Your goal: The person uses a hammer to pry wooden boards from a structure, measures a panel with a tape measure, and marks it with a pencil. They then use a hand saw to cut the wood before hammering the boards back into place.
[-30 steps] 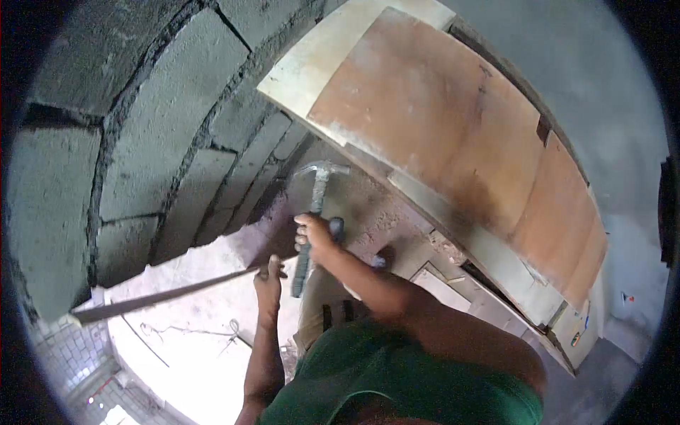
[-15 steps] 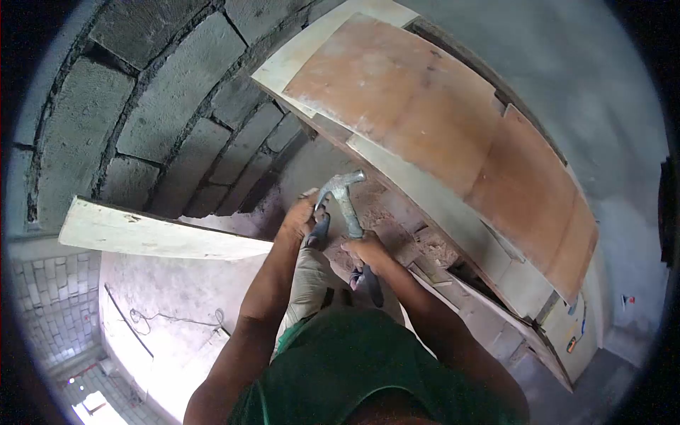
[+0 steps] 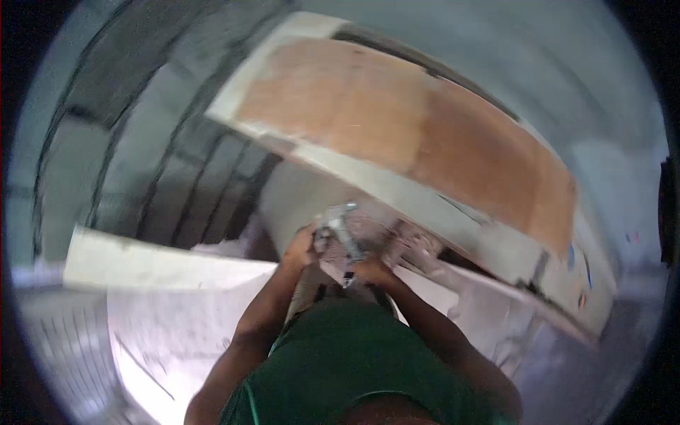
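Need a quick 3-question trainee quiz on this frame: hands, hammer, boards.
1. True or false: the right hand grips the hammer by its handle.
2. Of these, which lies nearest the left hand? A) pale plank B) brown plywood panel C) block wall
3. Fill in: the person's shirt is ____.

Key: 1 true; 2 A; 3 green.
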A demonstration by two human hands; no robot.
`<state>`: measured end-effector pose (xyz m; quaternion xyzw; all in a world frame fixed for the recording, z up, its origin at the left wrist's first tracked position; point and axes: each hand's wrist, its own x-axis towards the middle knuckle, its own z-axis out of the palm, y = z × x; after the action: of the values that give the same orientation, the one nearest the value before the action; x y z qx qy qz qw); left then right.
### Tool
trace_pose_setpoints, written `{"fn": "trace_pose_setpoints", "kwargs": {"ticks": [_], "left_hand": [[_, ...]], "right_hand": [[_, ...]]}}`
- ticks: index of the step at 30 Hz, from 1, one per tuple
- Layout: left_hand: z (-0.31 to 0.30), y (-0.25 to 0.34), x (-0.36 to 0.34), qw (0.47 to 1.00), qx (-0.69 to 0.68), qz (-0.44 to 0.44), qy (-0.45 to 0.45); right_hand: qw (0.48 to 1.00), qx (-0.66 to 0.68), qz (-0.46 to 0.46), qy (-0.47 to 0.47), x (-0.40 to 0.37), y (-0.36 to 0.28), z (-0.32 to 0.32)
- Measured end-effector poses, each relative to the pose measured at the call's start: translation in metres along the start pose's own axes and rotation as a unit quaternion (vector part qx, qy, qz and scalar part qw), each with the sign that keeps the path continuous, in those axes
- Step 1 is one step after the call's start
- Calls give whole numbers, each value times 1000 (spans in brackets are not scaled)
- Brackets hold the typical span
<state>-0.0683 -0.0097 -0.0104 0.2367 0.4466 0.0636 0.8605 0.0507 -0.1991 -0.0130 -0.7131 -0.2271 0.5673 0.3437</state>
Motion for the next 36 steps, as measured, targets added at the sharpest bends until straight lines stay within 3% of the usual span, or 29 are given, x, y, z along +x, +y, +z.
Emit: {"fn": "trace_pose_setpoints", "kwargs": {"ticks": [1,2,3,4,5,6,7,8,9,10,12,14,16,18,20,21,22,23,24,26,30,32,34,36], "left_hand": [[-8,-1,7,998,-13,-61,-31],[-2,-3,2,993,-5,-56,-99],[19,-2,-9,997,75,-11,-23],[5,-13,5,989,145,1,-5],[1,-15,6,974,212,44,-68],[-1,-16,12,983,182,3,-23],[2,-18,20,987,156,-39,21],[15,-4,10,979,194,-58,9],[-5,-3,16,953,296,-24,-66],[-15,0,32,983,162,-86,-33],[3,22,18,979,167,-94,-63],[-10,35,31,971,152,-105,-150],[4,39,29,965,161,-102,-181],[13,54,28,959,165,-101,-207],[23,66,31,933,253,-53,-249],[32,73,28,931,255,-58,-254],[45,81,23,927,220,-94,-288],[57,89,20,920,183,-129,-320],[66,94,20,919,185,-133,-323],[85,101,20,899,260,-144,-323],[131,95,14,886,266,-156,-347],[146,87,16,884,323,-146,-306],[162,76,22,863,380,-117,-312],[181,56,29,903,309,-140,-264]], "right_hand": [[998,-52,-23,-28,-3,9,-5],[995,-95,-29,-31,-22,-9,-18],[992,-119,-22,-30,-42,-24,-24],[992,-121,-27,-38,-26,6,-20],[962,-233,-139,-37,-11,42,-13],[995,-71,49,47,-8,65,-4],[999,-29,21,26,-35,34,-20],[1000,11,-6,10,-74,-22,-36],[998,28,12,50,-93,-37,-45],[997,-35,-1,65,-107,-49,-54],[991,-99,3,88,-119,-46,-55],[943,-207,-132,224,-109,-10,-42],[929,-233,-128,259,-111,45,-33],[915,-260,-122,285,-127,55,-27],[827,-341,-167,413,-148,50,-22],[827,-340,-161,418,-156,36,-17],[883,-104,-47,455,-166,16,-12],[874,140,67,461,-170,6,-9],[872,142,70,464,-170,6,-5],[736,418,140,513,-169,8,1],[719,369,128,575,-188,25,-18],[690,389,162,588,-194,33,-40],[656,408,107,626,-203,45,-68],[654,399,104,635,-204,67,-101]]}}
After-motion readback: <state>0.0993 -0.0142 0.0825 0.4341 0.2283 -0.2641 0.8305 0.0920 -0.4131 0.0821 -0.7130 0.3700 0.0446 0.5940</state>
